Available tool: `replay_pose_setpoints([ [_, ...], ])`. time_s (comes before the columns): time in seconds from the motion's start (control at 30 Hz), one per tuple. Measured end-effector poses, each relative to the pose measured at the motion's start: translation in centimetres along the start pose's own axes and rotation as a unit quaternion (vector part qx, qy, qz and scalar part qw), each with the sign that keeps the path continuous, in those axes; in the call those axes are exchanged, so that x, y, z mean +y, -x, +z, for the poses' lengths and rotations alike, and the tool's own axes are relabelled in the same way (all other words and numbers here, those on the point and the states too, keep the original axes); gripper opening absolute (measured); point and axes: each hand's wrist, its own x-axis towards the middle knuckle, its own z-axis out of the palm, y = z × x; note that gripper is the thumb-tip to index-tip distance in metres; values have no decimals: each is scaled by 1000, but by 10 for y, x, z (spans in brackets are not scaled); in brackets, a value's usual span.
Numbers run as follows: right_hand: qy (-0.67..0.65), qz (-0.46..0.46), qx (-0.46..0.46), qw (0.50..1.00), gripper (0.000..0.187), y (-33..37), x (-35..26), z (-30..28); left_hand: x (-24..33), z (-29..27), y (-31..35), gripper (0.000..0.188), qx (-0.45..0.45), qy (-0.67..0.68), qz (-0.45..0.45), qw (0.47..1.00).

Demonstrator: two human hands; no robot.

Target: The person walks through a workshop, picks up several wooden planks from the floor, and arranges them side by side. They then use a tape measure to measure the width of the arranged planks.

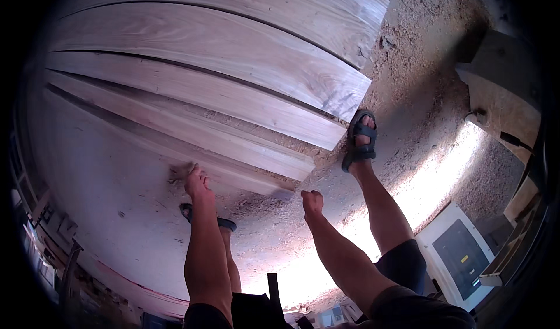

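Note:
Several long, pale wooden planks lie side by side, running from the far left toward the middle. My left hand (200,184) is at the near side of the closest, narrow plank (242,179), its fingers bent against the plank's edge. Just right of that plank's end, my right hand (313,203) hangs with curled fingers, a small gap from the wood. Whether something small is inside its fingers is hidden. The second narrow plank (286,160) and a wider plank (303,125) lie beyond, their ends stepping away to the right.
My right sandalled foot (363,136) stands beside the plank ends; the left sandal (226,224) is partly behind my left arm. Wood chips (429,49) cover the floor at right. A white-framed grey panel (461,256) and wooden furniture (499,90) stand at the right.

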Motion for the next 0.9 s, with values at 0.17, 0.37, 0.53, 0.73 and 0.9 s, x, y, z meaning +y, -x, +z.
replay_pose_setpoints([
  [0.17,-287,-352,94,886,35,-102,-100,-127,-1,45,26,27,9,123,-26,992],
  [0.37,-444,-206,-197,849,46,-132,-250,-155,1,-3,31,53,-142,153,-30,977],
  [0.53,-389,-110,-168,899,40,-142,-282,-157,4,-31,94,59,-151,125,-14,981],
  [0.73,-356,-182,-201,894,56,-22,-258,-205,9,-107,211,76,-76,71,-21,994],
  [0.9,-389,-172,-148,893,56,112,-220,-233,90,-159,305,63,-51,57,-4,997],
])
